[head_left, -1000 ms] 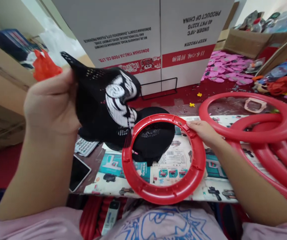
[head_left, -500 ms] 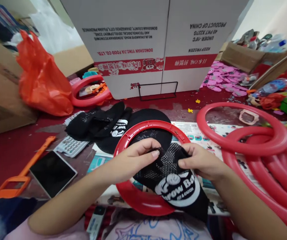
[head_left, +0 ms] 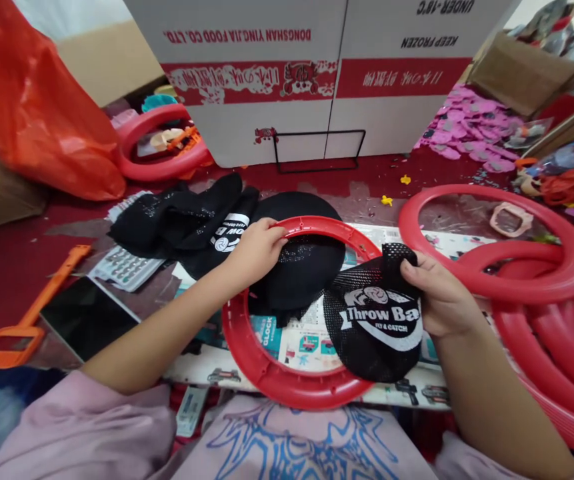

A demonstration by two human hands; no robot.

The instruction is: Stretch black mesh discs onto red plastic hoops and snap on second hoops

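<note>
A black mesh piece [head_left: 374, 327], printed in white with "Throw Ba…" and "Fly & Catch", hangs from my right hand [head_left: 444, 293], whose thumb and fingers pinch its upper corner. It covers the right part of a red plastic ring [head_left: 311, 393] with a ribbed inner side, lying on the printed board. My left hand [head_left: 257, 248] is closed on the upper left rim of that ring; its fingertips are partly hidden. Behind the ring lie a round black fabric piece [head_left: 307, 267] and a heap of black printed fabric [head_left: 167, 223].
Several red rings [head_left: 497, 193] are piled at the right. On the left are an orange plastic handle [head_left: 31, 303], a dark tablet [head_left: 87, 320] and a calculator [head_left: 127, 267]. A white carton [head_left: 267, 60] stands behind a black wire stand [head_left: 319, 167]; an orange bag [head_left: 41, 113] is at far left.
My left hand has let go of the black mesh and moved up and left to the ring's rim. My right hand has carried the mesh to the right. The view has tilted down.
</note>
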